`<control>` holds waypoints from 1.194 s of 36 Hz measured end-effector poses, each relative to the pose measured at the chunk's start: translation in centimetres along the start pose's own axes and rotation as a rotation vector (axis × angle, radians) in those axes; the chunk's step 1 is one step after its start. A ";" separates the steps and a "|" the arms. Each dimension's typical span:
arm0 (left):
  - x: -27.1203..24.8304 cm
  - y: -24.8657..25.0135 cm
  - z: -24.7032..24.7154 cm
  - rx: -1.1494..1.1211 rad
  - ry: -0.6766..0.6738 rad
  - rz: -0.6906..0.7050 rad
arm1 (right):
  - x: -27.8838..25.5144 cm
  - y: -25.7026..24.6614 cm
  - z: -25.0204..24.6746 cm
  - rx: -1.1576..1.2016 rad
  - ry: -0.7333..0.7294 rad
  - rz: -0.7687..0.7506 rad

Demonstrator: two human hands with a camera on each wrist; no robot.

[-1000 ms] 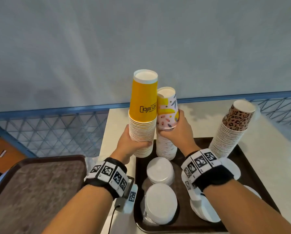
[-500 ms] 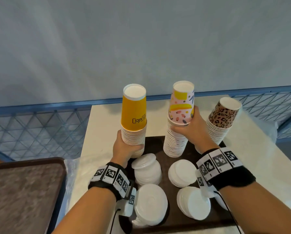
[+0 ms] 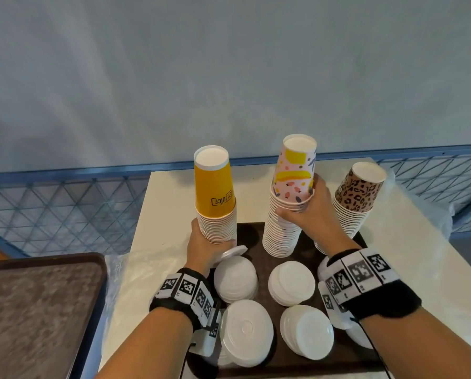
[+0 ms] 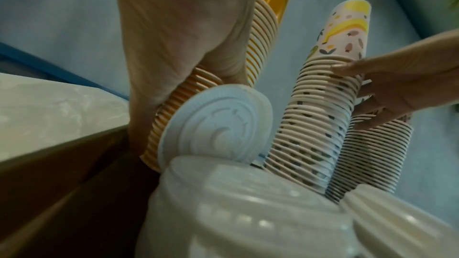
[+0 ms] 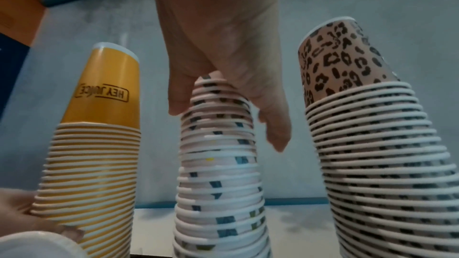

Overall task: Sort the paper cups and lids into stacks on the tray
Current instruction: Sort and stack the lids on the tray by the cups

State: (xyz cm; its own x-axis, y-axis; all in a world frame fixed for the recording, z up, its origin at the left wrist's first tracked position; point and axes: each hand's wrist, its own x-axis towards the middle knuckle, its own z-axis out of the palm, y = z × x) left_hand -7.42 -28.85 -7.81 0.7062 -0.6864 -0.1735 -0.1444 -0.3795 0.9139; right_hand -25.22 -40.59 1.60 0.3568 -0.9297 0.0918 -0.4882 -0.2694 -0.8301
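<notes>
- The left hand (image 3: 204, 248) wraps the bottom of the yellow cup stack (image 3: 215, 198), at the dark tray's (image 3: 305, 362) far-left corner.
- The right hand (image 3: 308, 214) grips the pink patterned stack (image 3: 286, 212) near its top; the leopard-print stack (image 3: 357, 198) stands just beside.
- White ribbed lid piles (image 3: 291, 283) crowd the tray's near half; one lid (image 3: 233, 252) leans against the yellow stack.
- A second textured tray (image 3: 37, 310) lies left of the pale tabotop's edge, the tabletop (image 3: 163, 192) itself smooth.
</notes>
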 end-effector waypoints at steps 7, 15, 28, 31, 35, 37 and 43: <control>-1.3 -0.7 0.4 0.173 -0.042 -0.199 | -6.0 0.1 1.4 0.040 0.312 -0.186; -3.6 -1.4 1.0 0.285 -0.091 -0.269 | -11.3 0.8 4.7 -0.087 -0.379 -0.034; -5.1 -1.4 0.5 0.293 -0.207 -0.245 | -11.0 1.1 8.0 -0.274 -0.730 0.355; -5.5 -1.1 0.1 0.296 -0.185 -0.214 | -11.0 1.0 8.4 -0.225 -0.733 0.364; -6.0 -1.2 -1.1 0.291 -0.137 -0.141 | -10.9 0.7 8.9 -0.226 -0.734 0.354; -6.3 -1.4 -1.6 0.284 -0.132 -0.108 | -10.9 0.5 9.0 -0.236 -0.741 0.343; -7.3 -1.8 -2.4 0.225 -0.163 -0.059 | -11.1 0.1 8.7 -0.316 -0.730 0.286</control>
State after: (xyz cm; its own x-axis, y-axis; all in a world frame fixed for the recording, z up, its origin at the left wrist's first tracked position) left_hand -10.65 -21.70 -7.31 0.6000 -0.7428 -0.2971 -0.2696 -0.5374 0.7991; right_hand -22.25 -28.06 -4.30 0.5577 -0.6062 -0.5670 -0.7990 -0.2068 -0.5647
